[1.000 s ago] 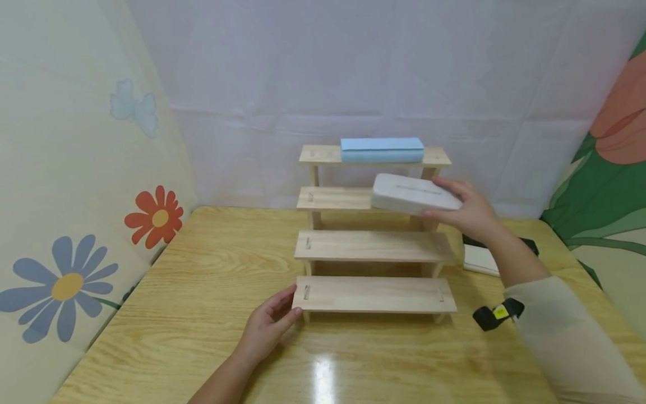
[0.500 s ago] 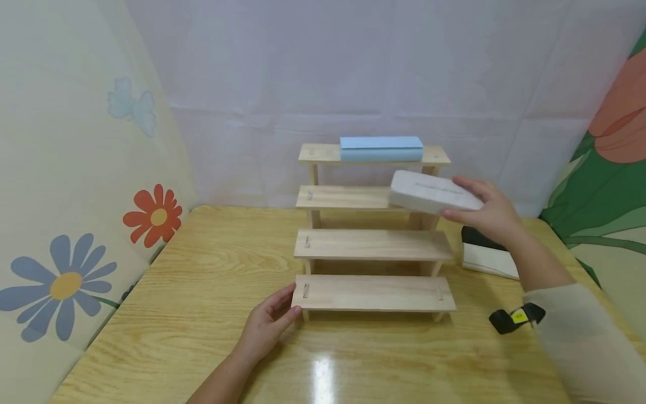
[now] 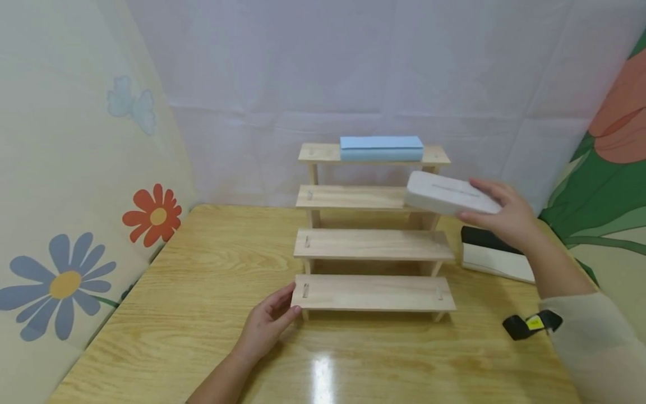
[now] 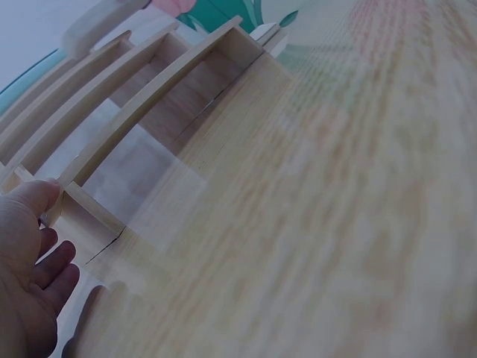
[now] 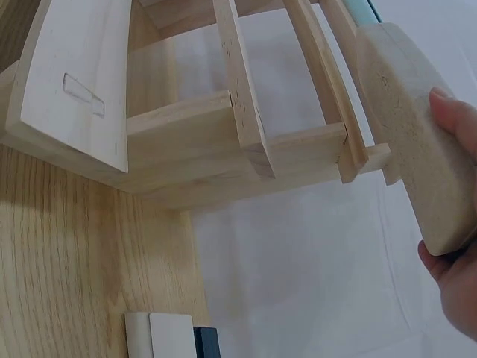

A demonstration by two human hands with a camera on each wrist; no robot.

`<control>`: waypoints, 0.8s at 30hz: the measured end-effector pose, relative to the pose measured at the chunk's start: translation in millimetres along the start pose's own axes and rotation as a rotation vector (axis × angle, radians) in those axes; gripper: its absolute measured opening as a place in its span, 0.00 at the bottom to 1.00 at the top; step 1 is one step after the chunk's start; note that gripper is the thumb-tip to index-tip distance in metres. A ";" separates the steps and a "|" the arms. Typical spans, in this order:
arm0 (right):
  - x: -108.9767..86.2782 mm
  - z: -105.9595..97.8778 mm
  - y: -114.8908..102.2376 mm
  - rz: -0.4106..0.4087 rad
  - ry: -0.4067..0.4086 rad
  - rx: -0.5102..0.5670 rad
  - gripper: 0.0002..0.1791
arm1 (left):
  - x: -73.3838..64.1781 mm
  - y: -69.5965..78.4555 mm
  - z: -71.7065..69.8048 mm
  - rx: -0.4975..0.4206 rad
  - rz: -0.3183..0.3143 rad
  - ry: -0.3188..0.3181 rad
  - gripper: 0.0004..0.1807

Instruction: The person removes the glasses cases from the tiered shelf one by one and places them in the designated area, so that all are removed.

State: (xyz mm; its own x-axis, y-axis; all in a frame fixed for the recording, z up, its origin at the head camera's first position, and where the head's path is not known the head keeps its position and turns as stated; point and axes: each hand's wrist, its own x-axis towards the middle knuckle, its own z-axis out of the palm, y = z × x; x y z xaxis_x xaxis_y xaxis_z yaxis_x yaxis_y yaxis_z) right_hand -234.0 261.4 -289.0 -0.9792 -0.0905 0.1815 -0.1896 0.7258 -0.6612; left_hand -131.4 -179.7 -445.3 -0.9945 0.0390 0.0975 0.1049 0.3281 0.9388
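A wooden stepped display stand (image 3: 373,244) with several tiers stands on the table. My left hand (image 3: 262,328) holds the left end of its lowest tier; in the left wrist view the thumb (image 4: 41,195) lies at the tier's corner and the lower fingers hang free. Right of the second-highest tier, my right hand (image 3: 504,216) grips a white rounded box (image 3: 449,193) by its right end, thumb on the near side. The box is raised, slightly tilted. Its pale underside faces the right wrist view. A light blue box (image 3: 381,148) lies on the top tier.
Right of the stand, a white flat box (image 3: 497,261) lies in front of a black one (image 3: 485,238), partly behind my right forearm. A white cloth (image 3: 282,84) hangs behind the table (image 3: 227,247). Flower-printed panels flank both sides.
My right hand has carried the white box rightward from in front of the second-highest tier, uncovering more of the boxes on the table. My left hand has stayed at the stand.
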 end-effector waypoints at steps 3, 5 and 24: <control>-2.1 -2.6 3.7 0.005 -0.002 -0.005 0.47 | 0.1 -0.3 -0.1 -0.002 0.001 0.001 0.27; -3.4 -4.9 5.8 0.012 -0.003 -0.006 0.47 | 0.1 -0.1 -0.1 -0.001 0.000 0.003 0.27; -18.2 -24.7 29.0 0.095 0.044 -0.008 0.48 | -0.5 1.0 0.7 0.003 -0.022 0.012 0.27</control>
State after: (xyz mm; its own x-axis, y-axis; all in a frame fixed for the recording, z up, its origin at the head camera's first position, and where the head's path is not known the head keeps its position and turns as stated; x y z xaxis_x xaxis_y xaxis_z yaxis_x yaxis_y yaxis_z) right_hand -219.9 301.0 -293.5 -0.9886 0.0083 0.1502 -0.0958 0.7351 -0.6711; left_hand -130.9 -178.7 -444.6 -0.9965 0.0210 0.0810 0.0833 0.3316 0.9397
